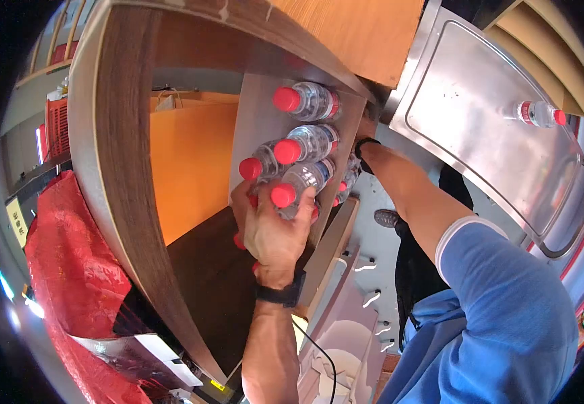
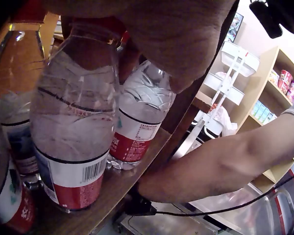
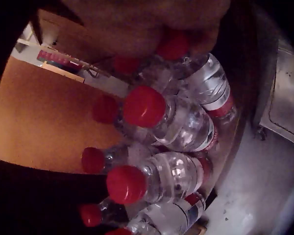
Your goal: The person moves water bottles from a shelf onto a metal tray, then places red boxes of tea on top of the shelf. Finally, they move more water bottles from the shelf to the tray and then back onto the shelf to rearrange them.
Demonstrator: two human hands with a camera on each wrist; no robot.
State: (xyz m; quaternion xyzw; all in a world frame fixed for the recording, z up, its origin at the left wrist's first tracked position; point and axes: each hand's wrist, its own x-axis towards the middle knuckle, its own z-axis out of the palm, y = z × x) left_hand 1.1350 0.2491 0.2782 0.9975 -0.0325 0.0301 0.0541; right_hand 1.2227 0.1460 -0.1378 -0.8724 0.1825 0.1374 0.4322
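Note:
In the head view, the left hand point(image 1: 275, 232) reaches in from below, thumb and fingers round a clear bottle point(image 1: 300, 182) with a red cap, among several similar bottles standing on a shelf. The left wrist view has that hand point(image 2: 176, 36) over bottles point(image 2: 76, 122) with white and red labels. The right hand point(image 1: 367, 126) is mostly hidden behind the shelf's edge, a black band on its wrist. The dark right wrist view shows its fingers bent round the red cap point(image 3: 174, 45) of a bottle, beside several more capped bottles point(image 3: 186, 122).
A brown wooden frame point(image 1: 127, 121) surrounds the shelf, with an orange panel point(image 1: 187, 161) inside. Right of the arms, a metal cart top point(image 1: 470, 101) holds a lone bottle point(image 1: 538, 114). Red plastic point(image 1: 76, 249) hangs at left; a black cable point(image 1: 322, 350) runs below.

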